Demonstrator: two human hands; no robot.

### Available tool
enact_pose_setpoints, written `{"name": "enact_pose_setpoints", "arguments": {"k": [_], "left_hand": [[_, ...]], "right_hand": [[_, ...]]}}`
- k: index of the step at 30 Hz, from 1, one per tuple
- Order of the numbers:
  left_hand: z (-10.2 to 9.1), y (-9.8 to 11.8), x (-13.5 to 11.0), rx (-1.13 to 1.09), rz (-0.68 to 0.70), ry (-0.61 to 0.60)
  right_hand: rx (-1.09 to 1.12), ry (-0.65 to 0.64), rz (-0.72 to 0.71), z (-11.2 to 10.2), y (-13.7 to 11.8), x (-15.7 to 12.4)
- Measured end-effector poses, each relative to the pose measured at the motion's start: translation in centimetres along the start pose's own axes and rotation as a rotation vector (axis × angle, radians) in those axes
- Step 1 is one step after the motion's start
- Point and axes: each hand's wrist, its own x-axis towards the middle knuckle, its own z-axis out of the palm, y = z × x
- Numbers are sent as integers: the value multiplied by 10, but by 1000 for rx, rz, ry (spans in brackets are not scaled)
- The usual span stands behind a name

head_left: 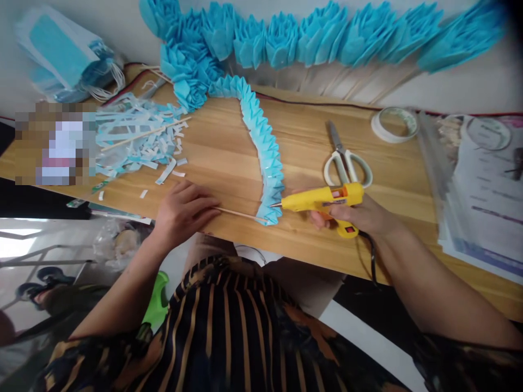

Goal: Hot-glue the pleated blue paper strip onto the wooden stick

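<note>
My right hand (pixel 359 216) is closed around a yellow hot glue gun (pixel 322 200), its nozzle touching the near end of a long pleated blue strip (pixel 265 152) that curves across the wooden table (pixel 310 136). My left hand (pixel 183 209) rests on the table with fingers pressed on a thin wooden stick (pixel 241 214), whose far tip reaches the strip's end beside the nozzle.
White-handled scissors (pixel 345 160) lie just behind the glue gun. A roll of tape (pixel 394 124) sits at the back right, papers in plastic (pixel 482 185) at the right. Cut blue scraps (pixel 134 141) and a pack of face masks (pixel 65 51) lie left; folded blue flowers (pixel 327 32) line the back.
</note>
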Motion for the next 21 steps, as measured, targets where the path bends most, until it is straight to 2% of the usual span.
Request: {"name": "enact_pose_setpoints", "arguments": {"k": [5, 14, 21], "left_hand": [[1, 1, -1, -15, -15, 1], [0, 0, 0, 1, -23, -14], [1, 1, 0, 21, -23, -2]], "right_hand": [[-4, 10, 2, 1, 3, 0], [38, 81, 12, 9, -13, 4], [-13, 26, 23, 4, -8, 0]]}}
